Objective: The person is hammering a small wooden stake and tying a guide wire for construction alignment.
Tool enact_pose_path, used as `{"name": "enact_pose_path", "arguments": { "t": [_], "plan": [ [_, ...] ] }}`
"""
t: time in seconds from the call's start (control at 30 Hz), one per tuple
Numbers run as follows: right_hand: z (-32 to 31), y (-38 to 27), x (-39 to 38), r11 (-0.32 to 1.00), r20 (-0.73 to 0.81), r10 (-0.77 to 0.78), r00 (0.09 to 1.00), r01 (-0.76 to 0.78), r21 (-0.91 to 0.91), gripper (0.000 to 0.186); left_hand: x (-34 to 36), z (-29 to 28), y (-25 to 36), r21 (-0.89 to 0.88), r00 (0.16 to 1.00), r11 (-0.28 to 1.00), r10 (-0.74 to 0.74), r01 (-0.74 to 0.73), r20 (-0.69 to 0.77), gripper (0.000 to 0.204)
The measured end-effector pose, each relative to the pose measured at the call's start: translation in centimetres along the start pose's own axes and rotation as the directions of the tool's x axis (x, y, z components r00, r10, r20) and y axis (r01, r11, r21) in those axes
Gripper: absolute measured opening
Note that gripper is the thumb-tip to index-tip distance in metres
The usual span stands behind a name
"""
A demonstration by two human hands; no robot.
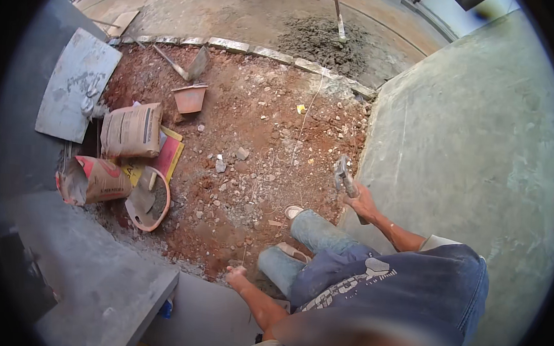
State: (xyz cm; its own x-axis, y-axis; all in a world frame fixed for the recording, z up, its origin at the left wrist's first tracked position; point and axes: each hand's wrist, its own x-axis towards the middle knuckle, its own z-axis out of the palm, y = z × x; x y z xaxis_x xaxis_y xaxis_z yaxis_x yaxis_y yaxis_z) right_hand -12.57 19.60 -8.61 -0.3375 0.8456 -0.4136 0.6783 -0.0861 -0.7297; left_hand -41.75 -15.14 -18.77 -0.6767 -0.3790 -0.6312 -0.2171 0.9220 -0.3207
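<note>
My right hand (364, 204) is wrapped round a hammer (344, 175), its metal head pointing up and away from me beside the grey wall. Lower and to the left, my left hand (236, 276) is closed in a pinch above the edge of the dirt. Something thin and pale sticks up from its fingers, too small to make out. Between and beyond the hands lies reddish, stony soil (239, 190). A thin pale string (304, 121) trails over it from the far kerb toward the middle.
At left are a full paper sack (132, 129), an opened sack (103, 181), a round-rimmed container (164, 208) and a whitish board (71, 80). Farther off are a clay-coloured pot (189, 98), a hoe (197, 64) and wet mortar (323, 42). A plastered wall (451, 137) bounds the right side.
</note>
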Motion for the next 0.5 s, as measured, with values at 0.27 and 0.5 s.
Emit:
{"name": "enact_pose_path", "arguments": {
  "t": [0.27, 0.5],
  "plan": [
    [-5.5, -7.9, 9.2, 0.971, -0.140, 0.110, 0.984, -0.076, 0.228, 0.033, 5.6, -2.1, 8.0, -0.777, 0.906, 0.475, -0.129, 0.414, 0.403, 0.025],
    [-8.6, -0.3, 13.2, 0.956, -0.472, 0.289, 0.833, -0.220, 0.196, 0.033, 1.4, -2.9, 22.0, -0.783, 0.763, 0.081, 0.186, 0.616, 0.619, 0.029]
  ]
}}
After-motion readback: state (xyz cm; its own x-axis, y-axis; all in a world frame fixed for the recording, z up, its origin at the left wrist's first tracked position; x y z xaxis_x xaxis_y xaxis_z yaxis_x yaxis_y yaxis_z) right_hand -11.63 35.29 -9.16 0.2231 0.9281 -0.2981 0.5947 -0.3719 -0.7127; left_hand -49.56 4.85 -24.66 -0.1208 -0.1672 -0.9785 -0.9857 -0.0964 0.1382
